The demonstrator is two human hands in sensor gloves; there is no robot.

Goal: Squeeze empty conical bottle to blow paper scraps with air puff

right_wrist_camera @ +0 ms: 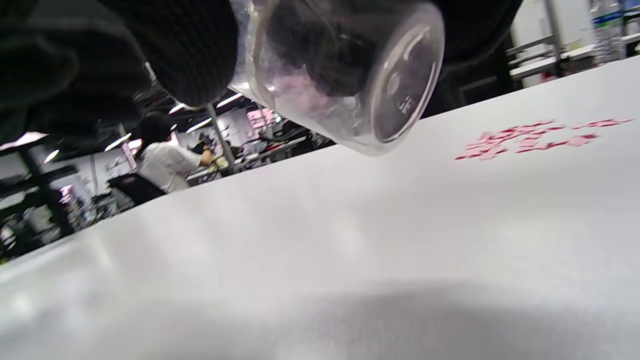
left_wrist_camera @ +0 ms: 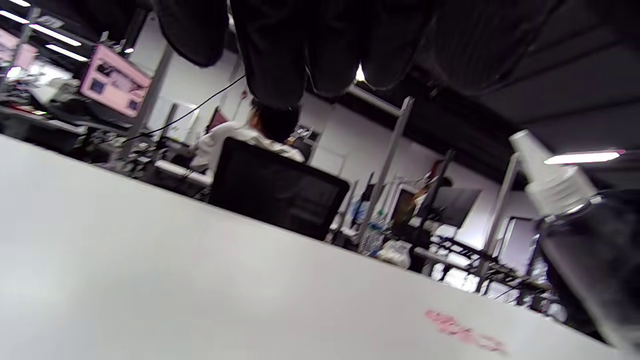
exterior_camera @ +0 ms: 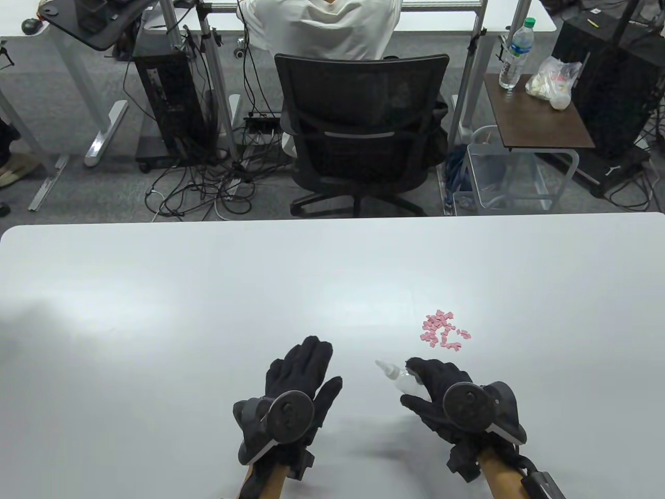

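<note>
My right hand (exterior_camera: 423, 387) grips a clear conical bottle (exterior_camera: 400, 378) with a white nozzle and holds it above the white table (exterior_camera: 208, 312). The nozzle points to the upper left in the table view. The right wrist view shows the bottle's round clear base (right_wrist_camera: 350, 75) held between gloved fingers (right_wrist_camera: 190, 50), off the table. A small heap of pink paper scraps (exterior_camera: 443, 330) lies just beyond and right of the bottle; it also shows in the right wrist view (right_wrist_camera: 530, 137) and the left wrist view (left_wrist_camera: 462, 332). My left hand (exterior_camera: 304, 371) is flat and empty, left of the bottle (left_wrist_camera: 550, 180).
A black office chair (exterior_camera: 358, 130) with a seated person stands beyond the table's far edge. A side table with a water bottle (exterior_camera: 514, 49) and a plastic bin (exterior_camera: 488, 176) stand at the back right, off the table.
</note>
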